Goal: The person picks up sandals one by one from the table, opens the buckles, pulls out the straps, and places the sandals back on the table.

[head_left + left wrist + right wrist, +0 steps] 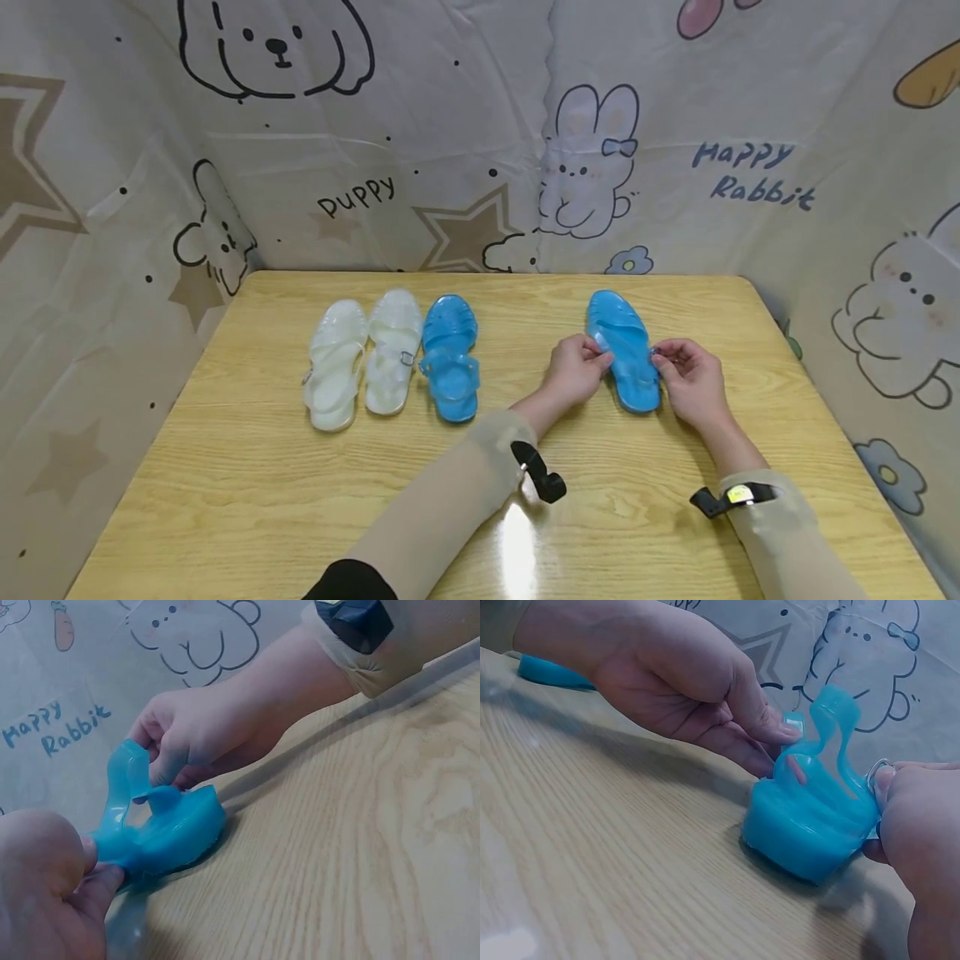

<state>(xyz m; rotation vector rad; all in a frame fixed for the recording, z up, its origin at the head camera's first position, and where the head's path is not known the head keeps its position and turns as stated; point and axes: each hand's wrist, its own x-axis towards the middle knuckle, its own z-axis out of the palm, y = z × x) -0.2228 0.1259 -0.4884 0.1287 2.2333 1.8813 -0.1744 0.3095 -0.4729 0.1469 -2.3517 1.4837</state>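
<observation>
A blue jelly sandal [615,315] lies on the table between the two hands, its toe pointing to the far side. At its left edge my left hand [576,372] pinches a strap end [793,721] between thumb and fingers. On the opposite edge my right hand [692,379] pinches the side with the small metal buckle [877,772], partly covered by the fingertips. A loop of the sandal's strap [127,776] stands raised above the heel in both wrist views. The strap and buckle are apart.
To the left stand a second blue sandal [450,321] and two whitish sandals [335,358], [393,317] in a row. The wooden table [615,508] ends at a printed cloth backdrop [450,125] behind and at both sides.
</observation>
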